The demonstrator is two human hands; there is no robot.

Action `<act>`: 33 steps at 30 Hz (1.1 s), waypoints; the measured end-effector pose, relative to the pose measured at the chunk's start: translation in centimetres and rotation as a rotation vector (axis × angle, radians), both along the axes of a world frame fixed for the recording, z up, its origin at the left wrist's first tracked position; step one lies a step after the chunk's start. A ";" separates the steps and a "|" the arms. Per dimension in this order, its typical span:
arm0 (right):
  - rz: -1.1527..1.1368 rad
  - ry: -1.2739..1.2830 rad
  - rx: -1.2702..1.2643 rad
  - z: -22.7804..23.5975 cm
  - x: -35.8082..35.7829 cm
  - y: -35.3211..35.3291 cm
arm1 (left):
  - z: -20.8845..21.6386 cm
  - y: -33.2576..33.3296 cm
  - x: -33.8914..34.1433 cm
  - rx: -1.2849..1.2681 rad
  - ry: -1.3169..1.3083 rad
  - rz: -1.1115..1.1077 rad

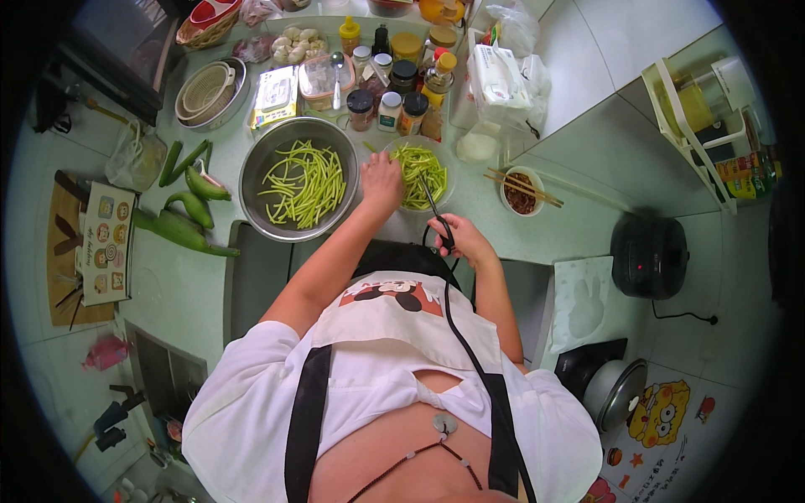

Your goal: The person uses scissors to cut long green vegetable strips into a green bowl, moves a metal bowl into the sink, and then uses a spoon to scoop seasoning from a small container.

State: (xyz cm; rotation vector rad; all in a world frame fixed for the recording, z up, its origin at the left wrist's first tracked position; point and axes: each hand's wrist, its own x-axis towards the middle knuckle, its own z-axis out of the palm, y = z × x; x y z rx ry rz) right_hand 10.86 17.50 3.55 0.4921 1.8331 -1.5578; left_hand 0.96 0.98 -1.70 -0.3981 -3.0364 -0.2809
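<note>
My right hand (461,239) is closed around the black handles of scissors (431,203), whose blades slant up into a clear bowl (451,183). Cut thin green stalks (411,163) fill that bowl. At its left rim, my left hand (382,178) is closed with fingertips turned down against the stalks; what they grip is hidden. Just left of it stands a wide steel basin (251,197) with a loose heap of longer green stalks (310,184).
Seasoning jars (404,75) crowd behind the bowls. Long green vegetables (180,230) lie on the left. Chopsticks (524,186) rest across a small bowl of dark food (521,201). A black cooker (650,256) stands far right. Open drawers (268,268) sit below the counter edge.
</note>
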 end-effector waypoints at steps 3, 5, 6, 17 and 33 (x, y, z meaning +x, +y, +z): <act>0.001 0.000 -0.006 0.2 0.0 0.0 | -0.1 0.1 0.2 -0.001 0.019 -0.003; -0.006 0.001 -0.011 0.1 0.0 0.1 | 0.7 0.4 0.7 0.100 0.011 0.005; -0.011 0.005 -0.014 0.1 0.0 0.1 | 1.1 0.6 0.8 0.151 0.008 0.011; 0.006 0.031 -0.020 0.5 0.0 0.3 | -1.2 0.2 -0.2 0.188 0.099 -0.031; 0.005 0.054 -0.026 0.6 -0.6 -0.8 | 0.1 -0.9 1.3 0.565 0.110 -0.180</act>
